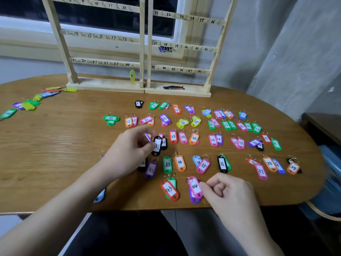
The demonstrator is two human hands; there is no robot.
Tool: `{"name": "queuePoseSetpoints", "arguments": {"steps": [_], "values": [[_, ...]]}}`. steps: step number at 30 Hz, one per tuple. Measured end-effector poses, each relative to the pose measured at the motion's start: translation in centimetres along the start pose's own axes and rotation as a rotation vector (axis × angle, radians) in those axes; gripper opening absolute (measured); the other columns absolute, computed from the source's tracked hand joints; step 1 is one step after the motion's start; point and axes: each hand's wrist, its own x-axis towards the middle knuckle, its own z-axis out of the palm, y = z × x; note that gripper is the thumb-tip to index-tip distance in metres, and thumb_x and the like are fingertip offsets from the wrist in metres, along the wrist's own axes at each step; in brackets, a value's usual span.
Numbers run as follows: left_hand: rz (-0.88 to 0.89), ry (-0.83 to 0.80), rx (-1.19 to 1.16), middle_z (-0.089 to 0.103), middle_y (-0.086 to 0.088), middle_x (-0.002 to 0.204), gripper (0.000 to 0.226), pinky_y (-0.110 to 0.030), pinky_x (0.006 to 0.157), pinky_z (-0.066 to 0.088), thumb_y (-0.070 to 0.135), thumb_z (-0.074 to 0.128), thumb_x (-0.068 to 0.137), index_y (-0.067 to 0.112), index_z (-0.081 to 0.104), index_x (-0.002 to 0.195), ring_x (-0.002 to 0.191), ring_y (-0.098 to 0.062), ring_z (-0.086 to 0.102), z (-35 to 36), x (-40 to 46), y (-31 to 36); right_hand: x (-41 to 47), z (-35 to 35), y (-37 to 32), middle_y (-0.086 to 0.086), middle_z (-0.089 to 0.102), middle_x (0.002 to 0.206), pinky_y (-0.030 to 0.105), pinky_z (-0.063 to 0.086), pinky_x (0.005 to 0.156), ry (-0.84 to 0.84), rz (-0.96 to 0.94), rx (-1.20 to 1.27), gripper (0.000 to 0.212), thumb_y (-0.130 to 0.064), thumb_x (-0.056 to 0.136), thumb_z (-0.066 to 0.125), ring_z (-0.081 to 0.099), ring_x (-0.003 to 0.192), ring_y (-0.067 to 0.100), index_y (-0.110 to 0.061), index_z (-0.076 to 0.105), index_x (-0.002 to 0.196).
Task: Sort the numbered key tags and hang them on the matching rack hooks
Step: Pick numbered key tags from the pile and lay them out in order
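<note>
A black key tag (157,146) is pinched between the thumb and fingertips of the left hand (129,150), just above the tags laid in rows across the middle of the tabletop (55,145). The pink tag marked 44 (194,187), near the front edge, is touched by the curled fingers of the right hand (227,193). The wooden rack (144,43) is stood along the far edge, with a yellow tag (132,75) hung under hook 24.

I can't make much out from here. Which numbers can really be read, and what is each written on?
"43": red plastic tag
"44": pink plastic tag
"33": green plastic tag
"34": orange plastic tag
"36": black plastic tag
"31" to "36": wooden rack rail
Far tags by the left table edge: too blurred.
</note>
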Motion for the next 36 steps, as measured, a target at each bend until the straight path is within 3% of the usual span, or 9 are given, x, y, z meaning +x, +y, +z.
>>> {"name": "queuePoseSetpoints", "arguments": {"steps": [4,8,12,16,18,20,23,26,36], "values": [[-0.023,0.038,0.03,0.067,0.002,0.074,0.01,-0.031,0.066,0.048,0.016,0.065,0.095,0.026,0.063,0.092,0.065,-0.014,0.058,-1.2,-0.6,-0.9,0.1,0.7,-0.6,-0.001,0.054,0.051,0.028,0.039,0.051,0.05,-0.064,0.045,0.032,-0.039,0.081,0.077,0.049,0.049,0.02,-0.022,0.06,0.06],[-0.112,0.048,-0.031,0.072,-0.003,0.078,0.006,-0.044,0.073,0.055,0.018,0.064,0.096,0.021,0.063,0.091,0.074,-0.028,0.069,-3.5,-1.1,-2.0,0.4,1.6,-1.7,-0.004,0.054,0.051,0.028,0.041,0.045,0.056,-0.126,0.051,0.031,-0.031,0.083,0.079,0.05,0.048,0.017,-0.022,0.059,0.06],[-0.15,0.108,-0.068,0.073,-0.001,0.081,0.007,-0.015,0.06,0.049,0.017,0.063,0.098,0.015,0.066,0.092,0.067,-0.002,0.065,-6.0,-1.9,-2.8,0.9,2.6,-3.2,-0.001,0.054,0.053,0.02,0.036,0.042,0.02,-0.164,0.106,0.027,-0.032,0.082,0.075,0.05,0.049,0.018,-0.022,0.062,0.062],[-0.186,0.072,-0.029,0.07,0.002,0.084,0.01,-0.016,0.063,0.043,0.025,0.066,0.095,0.02,0.07,0.088,0.066,-0.001,0.057,-6.8,-2.8,-3.6,1.3,3.9,-4.3,0.001,0.053,0.052,0.034,0.045,0.044,-0.016,-0.194,0.088,0.026,-0.031,0.082,0.077,0.05,0.048,0.02,-0.024,0.062,0.063],[-0.215,0.028,-0.043,0.068,0.005,0.084,0.011,-0.017,0.064,0.042,0.027,0.067,0.095,0.02,0.071,0.087,0.066,0.0,0.056,-6.5,-3.1,-3.7,1.3,4.3,-4.6,0.002,0.051,0.052,0.027,0.039,0.044,-0.023,-0.216,0.089,0.026,-0.03,0.082,0.076,0.048,0.048,0.021,-0.023,0.061,0.062],[-0.218,-0.021,-0.046,0.067,0.007,0.086,0.012,-0.022,0.072,0.048,0.033,0.07,0.092,0.024,0.071,0.085,0.073,-0.002,0.06,-5.8,-3.0,-3.7,1.3,4.5,-4.6,0.003,0.049,0.052,0.022,0.034,0.043,-0.03,-0.233,0.077,0.026,-0.027,0.081,0.077,0.045,0.046,0.019,-0.022,0.061,0.061],[-0.157,-0.027,0.1,0.061,0.012,0.093,0.015,-0.043,0.092,0.049,0.049,0.067,0.081,0.035,0.069,0.076,0.096,-0.015,0.06,-5.0,-2.6,-4.2,1.5,4.7,-4.6,0.001,0.046,0.05,0.017,0.03,0.042,-0.043,-0.238,0.046,0.029,-0.025,0.081,0.079,0.04,0.043,0.013,-0.023,0.059,0.06],[-0.134,-0.008,0.223,0.058,0.012,0.099,0.01,-0.039,0.099,0.037,0.042,0.07,0.088,0.037,0.066,0.08,0.106,-0.015,0.046,-4.5,-2.3,-4.1,1.6,4.6,-4.6,0.002,0.045,0.05,0.015,0.029,0.043,-0.047,-0.246,0.032,0.028,-0.025,0.081,0.078,0.039,0.042,0.011,-0.022,0.06,0.06],[-0.132,0.166,0.342,0.06,0.012,0.099,0.008,-0.037,0.091,0.034,0.039,0.068,0.089,0.034,0.067,0.096,0.105,-0.017,0.044,-7.9,-1.5,-6.6,6.5,5.2,-9.0,-0.002,0.044,0.049,0.033,0.043,0.049,-0.127,-0.319,-0.082,0.033,-0.04,0.087,0.067,0.043,0.048,0.017,-0.021,0.054,0.062]]}}
